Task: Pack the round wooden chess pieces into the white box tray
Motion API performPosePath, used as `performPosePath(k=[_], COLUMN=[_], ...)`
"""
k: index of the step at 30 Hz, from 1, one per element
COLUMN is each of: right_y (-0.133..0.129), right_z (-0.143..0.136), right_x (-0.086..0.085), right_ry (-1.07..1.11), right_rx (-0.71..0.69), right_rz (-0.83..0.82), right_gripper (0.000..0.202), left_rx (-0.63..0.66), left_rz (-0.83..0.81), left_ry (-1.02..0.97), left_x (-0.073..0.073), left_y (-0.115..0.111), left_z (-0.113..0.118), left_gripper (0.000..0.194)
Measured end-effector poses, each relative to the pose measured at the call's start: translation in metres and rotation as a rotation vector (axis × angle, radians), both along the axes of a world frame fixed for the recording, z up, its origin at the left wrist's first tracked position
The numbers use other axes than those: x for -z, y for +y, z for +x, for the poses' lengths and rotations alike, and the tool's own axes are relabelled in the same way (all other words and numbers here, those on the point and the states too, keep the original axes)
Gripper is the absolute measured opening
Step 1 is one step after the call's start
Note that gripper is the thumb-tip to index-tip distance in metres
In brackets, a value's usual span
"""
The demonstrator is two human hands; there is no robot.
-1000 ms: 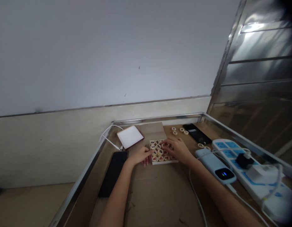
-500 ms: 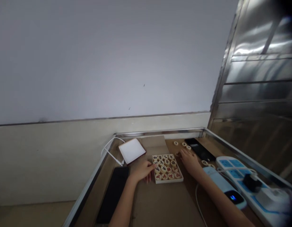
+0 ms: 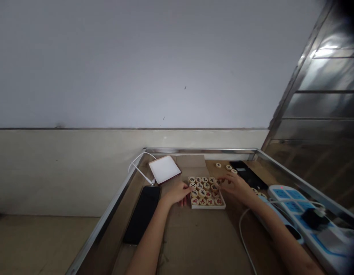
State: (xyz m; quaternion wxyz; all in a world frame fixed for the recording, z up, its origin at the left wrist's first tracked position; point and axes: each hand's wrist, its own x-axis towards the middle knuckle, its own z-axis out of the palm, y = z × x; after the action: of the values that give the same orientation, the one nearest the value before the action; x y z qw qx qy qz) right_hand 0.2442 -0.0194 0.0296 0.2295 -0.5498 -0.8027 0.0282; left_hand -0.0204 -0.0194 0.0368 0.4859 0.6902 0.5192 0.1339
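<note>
A white open box [image 3: 208, 207] holds rows of round Chinese chess pieces [image 3: 202, 193] with black or red characters. My left hand [image 3: 177, 193] is at the box's left side, thumb over the rim and the other fingers curled beside it. At the right edge of the box, my right hand [image 3: 236, 187] pinches one chess piece [image 3: 218, 182], partly hidden by the fingers. Beyond that hand lie a few loose pieces [image 3: 218, 165], and more [image 3: 254, 190] sit partly behind my right forearm.
An upturned white box lid [image 3: 164, 169] lies at the back left, near a white cable [image 3: 139, 170]. One black phone [image 3: 142, 214] is on the left, another dark phone [image 3: 248, 175] at the back right. A power strip [image 3: 297, 206] with plugs runs along the right, beside a light-blue device [image 3: 297, 233].
My right hand has brought a chess piece from the tabletop to the box's right edge. The left hand stays at the box. The view has shifted slightly.
</note>
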Motion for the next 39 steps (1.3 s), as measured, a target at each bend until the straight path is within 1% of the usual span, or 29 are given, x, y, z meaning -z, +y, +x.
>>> performPosePath(k=[1,2,3,6,10,14,18,20,21,22,25,26,27,28,31,33,37,39], right_y=[-0.003,-0.005,-0.008,-0.013,-0.016,-0.017,-0.015,-0.01,-0.007,-0.003,0.012,0.017,0.021,0.025,0.031,0.032,0.029,0.026], right_z=[-0.001,-0.004,-0.007,-0.019,-0.028,-0.03,-0.027,-0.023,-0.02,-0.017,-0.01,-0.009,-0.008,-0.008,-0.006,0.0,0.018,0.026], right_x=[-0.002,-0.004,-0.005,-0.007,-0.008,-0.005,-0.005,-0.006,-0.005,-0.004,0.008,0.015,0.022,0.03,0.047,0.052,0.047,0.043], right_ry=[0.038,0.066,0.083,0.091,0.099,0.083,0.133,0.169,0.172,0.16,0.017,-0.055,-0.129,-0.2,-0.333,-0.356,-0.346,-0.321], right_rx=[-0.094,-0.156,-0.186,-0.218,-0.255,-0.255,-0.263,-0.221,-0.17,-0.085,0.289,0.402,0.483,0.529,0.539,0.493,0.344,0.311], right_rz=[-0.061,-0.111,-0.149,-0.205,-0.242,-0.242,-0.256,-0.203,-0.142,-0.061,0.184,0.227,0.246,0.242,0.166,0.117,0.034,-0.015], right_gripper=[0.027,0.028,0.029,0.029,0.028,0.029,0.028,0.027,0.026,0.025,0.031,0.035,0.04,0.042,0.04,0.039,0.044,0.044], left_rx=[0.004,0.004,0.002,-0.012,0.004,0.012,0.007,0.001,-0.003,-0.005,-0.012,-0.011,-0.009,-0.006,0.004,0.002,0.009,0.011], left_rz=[0.003,0.007,0.011,0.008,0.005,0.002,0.012,0.005,0.001,-0.002,0.001,0.007,0.013,0.017,0.033,0.045,0.035,0.035], left_ry=[0.003,0.006,0.01,0.023,0.04,0.04,0.033,0.032,0.031,0.029,0.026,0.024,0.02,0.015,0.008,0.015,0.009,0.004], left_x=[0.0,-0.001,-0.001,-0.004,-0.006,-0.004,-0.003,-0.003,-0.003,-0.003,-0.003,-0.003,-0.002,-0.002,-0.001,-0.001,0.0,0.001], left_y=[0.0,0.0,-0.001,-0.002,-0.003,-0.001,-0.001,-0.001,-0.001,-0.001,-0.001,-0.001,-0.001,-0.001,-0.001,-0.001,0.0,0.0], left_z=[0.0,0.0,0.001,0.002,0.002,0.001,0.0,0.001,0.001,0.001,0.001,0.001,0.001,0.001,0.0,0.0,-0.001,-0.001], left_gripper=[0.042,0.041,0.041,0.044,0.046,0.043,0.042,0.042,0.041,0.041,0.041,0.042,0.042,0.043,0.044,0.044,0.041,0.042])
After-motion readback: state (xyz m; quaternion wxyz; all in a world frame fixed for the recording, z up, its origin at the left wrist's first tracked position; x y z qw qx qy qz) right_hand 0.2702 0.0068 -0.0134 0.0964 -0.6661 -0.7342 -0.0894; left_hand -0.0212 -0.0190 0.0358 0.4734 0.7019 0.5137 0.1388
